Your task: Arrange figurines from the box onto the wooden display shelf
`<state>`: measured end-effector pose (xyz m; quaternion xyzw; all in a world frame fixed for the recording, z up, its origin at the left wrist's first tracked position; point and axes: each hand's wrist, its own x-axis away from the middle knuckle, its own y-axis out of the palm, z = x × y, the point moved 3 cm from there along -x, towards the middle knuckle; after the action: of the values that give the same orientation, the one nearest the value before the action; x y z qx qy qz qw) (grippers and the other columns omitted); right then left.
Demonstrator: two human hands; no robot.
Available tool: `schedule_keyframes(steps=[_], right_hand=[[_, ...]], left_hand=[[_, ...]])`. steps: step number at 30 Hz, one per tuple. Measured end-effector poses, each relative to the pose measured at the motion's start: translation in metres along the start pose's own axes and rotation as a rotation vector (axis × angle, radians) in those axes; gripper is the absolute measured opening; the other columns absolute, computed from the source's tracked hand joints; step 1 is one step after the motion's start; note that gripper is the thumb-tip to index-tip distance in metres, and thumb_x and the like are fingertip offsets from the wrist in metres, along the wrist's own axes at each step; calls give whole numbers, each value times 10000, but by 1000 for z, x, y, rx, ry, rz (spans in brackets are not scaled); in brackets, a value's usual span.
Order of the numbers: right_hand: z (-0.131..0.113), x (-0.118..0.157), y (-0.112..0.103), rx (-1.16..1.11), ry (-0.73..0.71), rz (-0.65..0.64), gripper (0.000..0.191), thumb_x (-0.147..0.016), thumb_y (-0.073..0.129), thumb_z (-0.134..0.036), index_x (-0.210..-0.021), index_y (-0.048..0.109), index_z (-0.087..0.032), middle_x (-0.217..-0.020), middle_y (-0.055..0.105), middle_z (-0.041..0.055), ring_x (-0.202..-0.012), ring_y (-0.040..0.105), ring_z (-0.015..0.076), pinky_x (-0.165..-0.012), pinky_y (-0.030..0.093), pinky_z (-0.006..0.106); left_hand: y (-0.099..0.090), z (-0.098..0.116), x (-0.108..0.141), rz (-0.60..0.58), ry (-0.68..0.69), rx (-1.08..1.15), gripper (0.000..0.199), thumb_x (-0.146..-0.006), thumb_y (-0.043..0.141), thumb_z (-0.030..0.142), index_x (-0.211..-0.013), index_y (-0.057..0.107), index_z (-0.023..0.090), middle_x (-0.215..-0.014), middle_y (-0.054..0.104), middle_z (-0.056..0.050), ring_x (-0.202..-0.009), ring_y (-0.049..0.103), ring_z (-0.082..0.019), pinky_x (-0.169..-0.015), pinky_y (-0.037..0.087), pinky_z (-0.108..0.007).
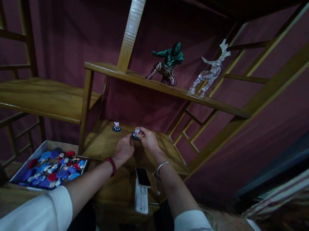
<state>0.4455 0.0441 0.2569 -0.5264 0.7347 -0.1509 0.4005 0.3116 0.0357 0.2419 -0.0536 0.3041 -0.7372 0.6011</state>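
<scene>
Nearest: two white sleeves (39,210), rolled to the forearms, reached in from either side. Between the arms, on a low wooden board (114,181), a dark-screened phone (142,177) lay over the upper end of a white oblong device (141,201). Off to the left, a shallow open box (61,146) held a jumbled heap of little figures (53,170), mostly blue, with red and white among them.

Farther in, the left wrist wore a dark red bead bracelet (113,166), the right a pale one (160,166). Right hand (149,140): fingers closed on a small figurine (135,136), white above, dark round base, upright at the wooden shelf (97,143). Left hand (124,150): fingers curled, fingertips at the base's near left side; could not tell whether they gripped it. Whether the base touched the shelf was also unclear.

A second figurine (116,127), similar in look, stood apart on the same shelf, left of the held one.

Above and behind, an upper shelf (137,77) carried a crouching green-topped figure (171,57) and, right of it, a clear deer (209,75). Farthest: a dull maroon wall (138,105).
</scene>
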Motion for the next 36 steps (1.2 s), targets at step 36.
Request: schedule_keyframes(steps=[36], right_hand=[[8,-23,9,201,121,-13,289,-714,592,-189,-990,621,-271,-780,671,-25,-701,609,107,-682,462,195]], left_hand=[[21,15,0,-161,130,-462,524,-783,331,182,-1271,360,-6,-1334,378,-203,-1288,243,-265,-1011,272,-393]])
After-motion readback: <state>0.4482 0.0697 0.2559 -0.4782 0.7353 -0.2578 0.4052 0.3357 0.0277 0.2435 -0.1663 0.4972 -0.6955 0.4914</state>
